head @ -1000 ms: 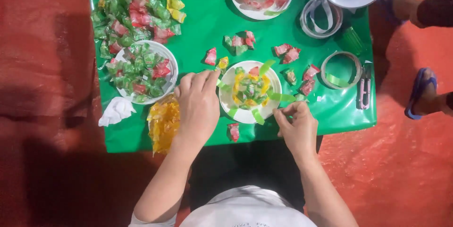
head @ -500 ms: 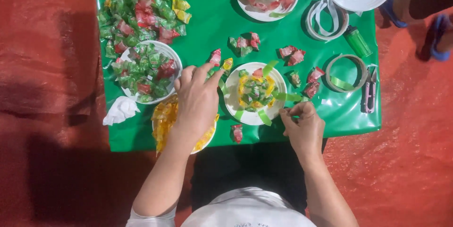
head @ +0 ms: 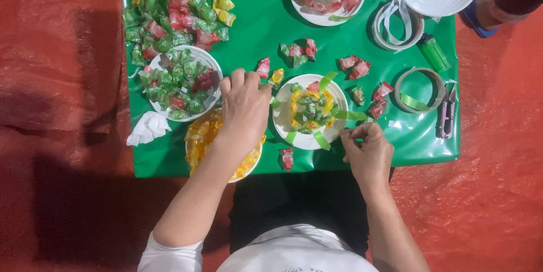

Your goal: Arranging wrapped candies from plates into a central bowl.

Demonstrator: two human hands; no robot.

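Note:
A white paper plate (head: 294,136) lies at the near middle of a green sheet (head: 254,17). Green, yellow and red wrapped candies (head: 309,108) form a ring on it, and green ribbon strips (head: 348,115) stick out from its rim. My left hand (head: 244,108) rests palm down at the plate's left edge, its fingertips beside a red candy (head: 263,68) and a yellow one (head: 277,76). My right hand (head: 367,150) is at the plate's lower right, fingers pinched together near a ribbon end; I cannot make out anything in the pinch.
A plate of yellow candies (head: 201,136) sits under my left forearm. A plate of green and red candies (head: 181,82) and a loose pile (head: 175,9) are at left. Ribbon rolls (head: 418,88), scissors (head: 445,115), a green lighter (head: 433,52), more plates and a crumpled tissue (head: 146,128) surround them. Another person's foot (head: 492,6) is at top right.
My left hand has shifted slightly left off the plate's rim. My right hand stays pinched at the plate's lower right edge. The view has drifted a little.

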